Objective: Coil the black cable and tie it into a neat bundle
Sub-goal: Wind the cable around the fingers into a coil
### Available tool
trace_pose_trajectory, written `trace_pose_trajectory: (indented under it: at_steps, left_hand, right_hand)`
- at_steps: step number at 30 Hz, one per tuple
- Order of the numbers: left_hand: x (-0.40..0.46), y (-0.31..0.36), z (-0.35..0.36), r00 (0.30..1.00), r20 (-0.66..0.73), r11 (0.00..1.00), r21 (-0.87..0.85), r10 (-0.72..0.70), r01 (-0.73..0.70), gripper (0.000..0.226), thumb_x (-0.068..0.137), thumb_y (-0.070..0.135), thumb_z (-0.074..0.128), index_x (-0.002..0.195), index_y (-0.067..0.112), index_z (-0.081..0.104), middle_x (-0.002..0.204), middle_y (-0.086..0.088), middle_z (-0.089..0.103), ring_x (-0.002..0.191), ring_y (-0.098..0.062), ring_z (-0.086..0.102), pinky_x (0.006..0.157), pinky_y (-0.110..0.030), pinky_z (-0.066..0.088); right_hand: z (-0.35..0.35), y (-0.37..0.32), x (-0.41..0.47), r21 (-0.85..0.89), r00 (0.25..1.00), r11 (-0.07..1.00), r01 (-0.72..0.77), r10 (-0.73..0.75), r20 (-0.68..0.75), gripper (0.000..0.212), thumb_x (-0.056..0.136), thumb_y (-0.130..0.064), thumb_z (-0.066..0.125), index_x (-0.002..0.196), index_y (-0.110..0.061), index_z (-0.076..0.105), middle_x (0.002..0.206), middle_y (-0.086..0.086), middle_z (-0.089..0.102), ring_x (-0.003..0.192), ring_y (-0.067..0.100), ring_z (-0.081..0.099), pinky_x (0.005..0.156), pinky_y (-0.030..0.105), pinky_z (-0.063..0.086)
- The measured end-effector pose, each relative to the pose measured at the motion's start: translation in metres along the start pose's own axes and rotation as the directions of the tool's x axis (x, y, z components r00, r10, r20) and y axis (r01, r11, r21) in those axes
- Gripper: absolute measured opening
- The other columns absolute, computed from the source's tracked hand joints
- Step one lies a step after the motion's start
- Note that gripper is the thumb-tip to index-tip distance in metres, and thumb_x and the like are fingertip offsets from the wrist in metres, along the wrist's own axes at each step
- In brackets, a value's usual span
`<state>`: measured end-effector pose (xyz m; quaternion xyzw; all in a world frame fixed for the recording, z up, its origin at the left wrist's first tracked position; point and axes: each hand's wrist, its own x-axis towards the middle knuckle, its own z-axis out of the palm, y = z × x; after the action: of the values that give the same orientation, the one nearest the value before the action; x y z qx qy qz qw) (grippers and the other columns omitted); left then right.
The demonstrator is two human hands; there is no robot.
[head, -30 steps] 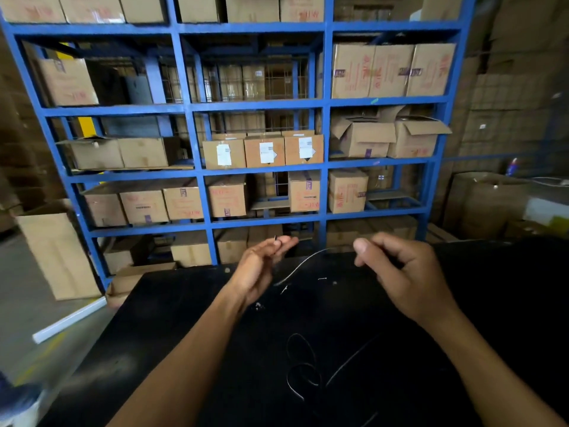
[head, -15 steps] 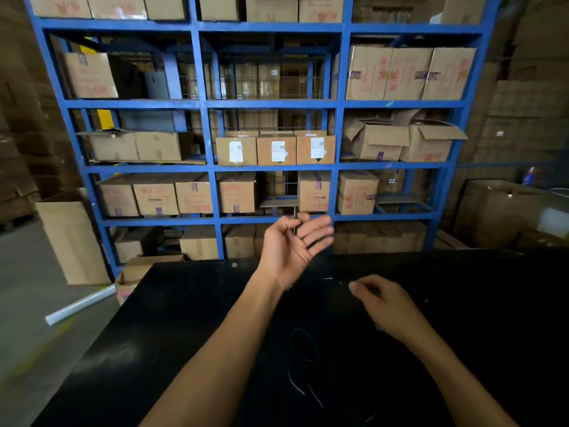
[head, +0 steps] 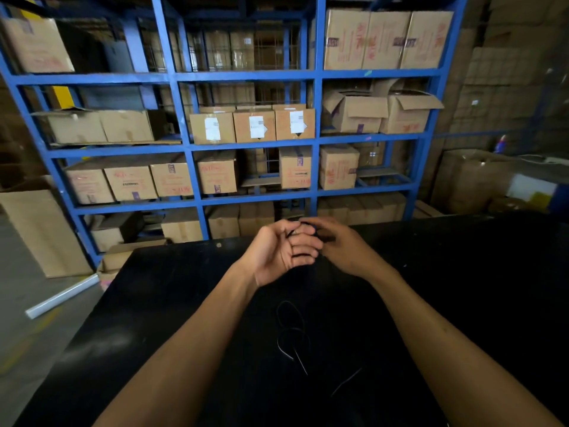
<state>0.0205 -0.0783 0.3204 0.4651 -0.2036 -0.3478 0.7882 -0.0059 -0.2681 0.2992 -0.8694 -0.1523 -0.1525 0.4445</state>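
A thin black cable (head: 291,332) lies in loose loops on the black table (head: 160,303), below my wrists. My left hand (head: 281,251) is palm up above the table's far edge, its fingers curled around a turn of the cable. My right hand (head: 341,248) meets it from the right, fingertips pinching the cable at the left fingers. Part of the cable between the hands is hidden by fingers. A loose stretch of the cable trails off toward the near right.
Blue metal shelving (head: 317,143) full of cardboard boxes (head: 217,175) stands just beyond the table. More boxes (head: 471,180) sit at the right. On the grey floor at left are a flat carton (head: 40,229) and a pale tube (head: 61,300).
My right hand rose from the table surface and came up to my left hand. The hands, apart before, now touch with the cable wound at the left fingers.
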Motion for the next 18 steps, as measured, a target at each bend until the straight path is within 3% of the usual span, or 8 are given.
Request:
trace_pose_trajectory:
  at_steps: [2,5,9,11,18]
  left_hand:
    - [-0.004,-0.004,-0.002,0.999,0.042,1.0,-0.013,-0.016,0.017,0.036,0.093,0.024,0.046,0.09,0.004,0.075,0.083,-0.018,0.076,0.068,-0.023,0.072,0.063,-0.032,0.06]
    - [-0.014,-0.006,-0.011,0.99,0.116,0.996,0.059,-0.075,0.068,0.035,0.092,0.029,0.053,0.101,0.002,0.074,0.094,-0.02,0.076,0.078,-0.025,0.074,0.068,-0.033,0.06]
    - [-0.018,-0.011,-0.021,0.919,0.297,0.948,0.258,-0.26,0.185,0.049,0.102,0.039,0.046,0.12,-0.002,0.066,0.118,-0.025,0.071,0.099,-0.031,0.072,0.08,-0.038,0.059]
    - [-0.016,-0.018,-0.022,0.874,0.367,0.929,0.303,-0.319,0.213,0.053,0.106,0.039,0.038,0.126,-0.004,0.062,0.127,-0.025,0.066,0.106,-0.034,0.069,0.086,-0.039,0.058]
    - [-0.013,-0.035,-0.015,0.766,0.554,0.941,0.27,-0.325,0.203,0.064,0.11,0.04,0.018,0.13,-0.008,0.055,0.136,-0.028,0.058,0.113,-0.036,0.065,0.089,-0.041,0.057]
  right_hand:
    - [0.008,0.0,0.006,-0.054,0.996,0.997,0.054,-0.057,-0.062,0.034,0.093,-0.009,0.066,0.125,-0.02,0.067,0.118,-0.008,0.064,0.108,0.002,0.062,0.096,0.021,0.05]
    - [0.007,-0.005,0.008,-0.125,0.989,0.984,0.13,-0.138,-0.061,0.025,0.098,-0.009,0.057,0.111,-0.024,0.072,0.102,-0.015,0.071,0.098,-0.006,0.064,0.085,0.013,0.048]
    - [-0.001,-0.018,0.016,-0.295,0.965,0.92,0.26,-0.234,0.122,0.033,0.097,-0.004,0.055,0.117,-0.025,0.07,0.108,-0.009,0.072,0.102,-0.003,0.065,0.086,0.018,0.049]
    - [-0.003,-0.022,0.019,-0.278,0.946,0.911,0.305,-0.257,0.197,0.036,0.097,-0.001,0.054,0.121,-0.024,0.069,0.105,-0.01,0.072,0.102,0.0,0.066,0.087,0.022,0.053]
    - [0.002,-0.029,0.003,-0.213,0.929,0.951,0.223,-0.141,0.342,0.038,0.096,-0.012,0.063,0.133,-0.023,0.064,0.12,-0.002,0.072,0.112,0.0,0.064,0.101,0.032,0.051]
